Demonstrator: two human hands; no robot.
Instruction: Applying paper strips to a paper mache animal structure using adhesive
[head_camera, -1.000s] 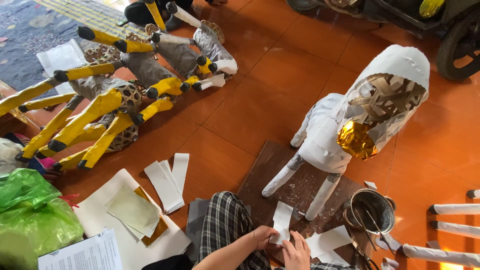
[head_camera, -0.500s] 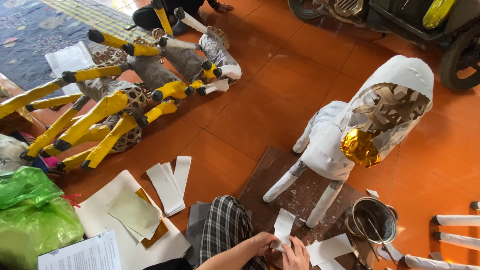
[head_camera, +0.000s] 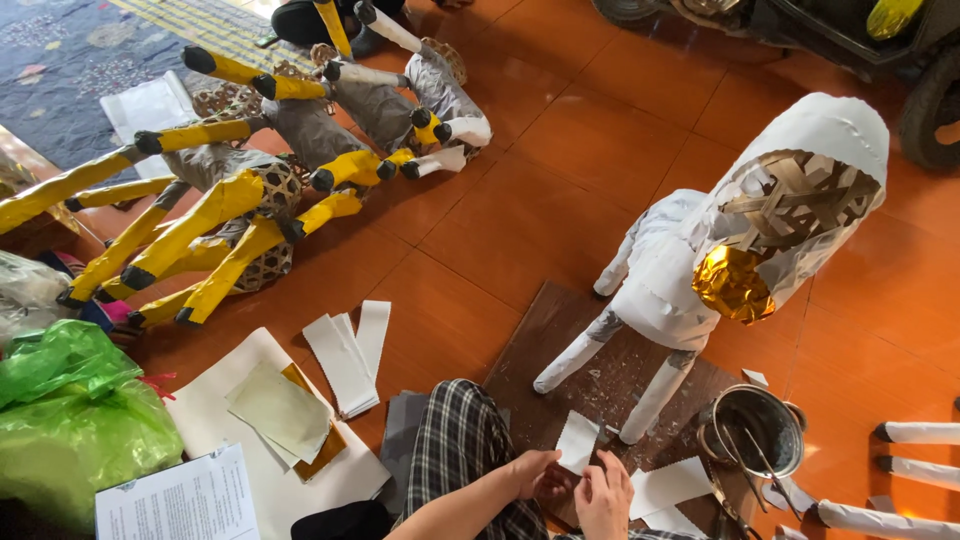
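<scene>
Orange floor tiles (head_camera: 560, 200) take up most of what we see, and they give the widest open room: the stretch between the yellow and grey animal figures (head_camera: 250, 190) on our left and the white figure (head_camera: 690, 270) on our right is bare. Since a second ago our view has tipped and slid slightly, so the figures sit a little differently in frame, yet nothing on the floor has actually moved; the white figure stands upright on the brown board (head_camera: 600, 370) as before. Our work sits at the lower edge, where room is tight. The metal pot (head_camera: 755, 430) with its tools stands just right of our hands, white strips (head_camera: 350, 355) lie left of our checked knee (head_camera: 460, 450), and the green bag (head_camera: 70, 420) crowds the left corner (well apart from the hands). Smallest of all is the change that matters: our left hand (head_camera: 535, 472) and right hand (head_camera: 605, 495) have closed in together on the small white paper piece (head_camera: 578, 442), which lies near the figure's foot. Both pinch its lower edge with fingers shut on it
</scene>
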